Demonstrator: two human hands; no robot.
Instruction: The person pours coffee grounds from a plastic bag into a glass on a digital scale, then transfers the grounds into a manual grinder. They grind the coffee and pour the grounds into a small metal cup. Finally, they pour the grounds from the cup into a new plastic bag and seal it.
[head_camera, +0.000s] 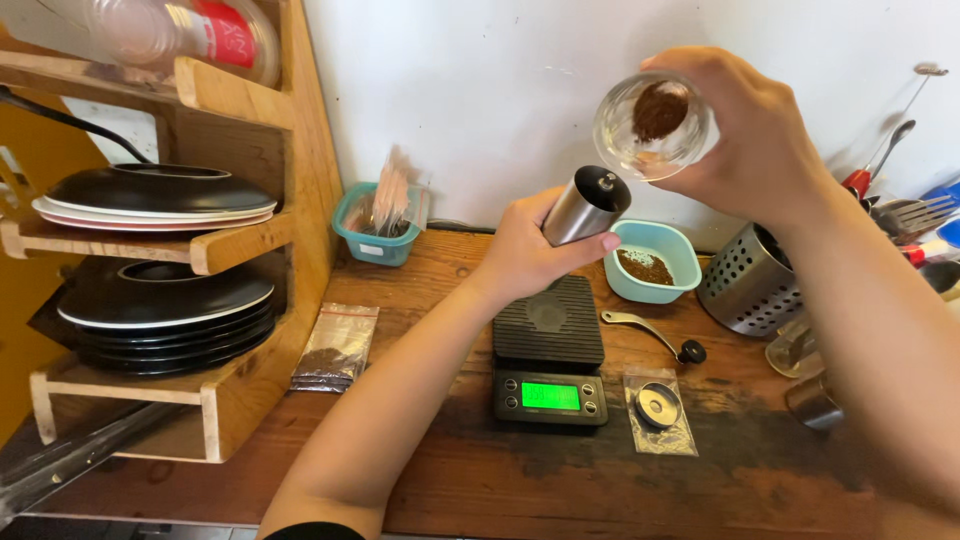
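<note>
On the wooden counter (420, 290), a clear zip bag of dark grounds (336, 347) lies beside the plate rack (250, 390), and a smaller clear bag holding a metal disc (659, 408) lies right of the black scale (549, 355). A bottle with a red label (190, 35) lies atop the rack. The left hand (525, 250) grips a steel grinder body (585, 207) above the scale, fingers wrapped round it. The right hand (750, 130) is closed around a glass jar (655, 125) with grounds stuck inside, tilted, raised above a teal bowl (652, 260).
</note>
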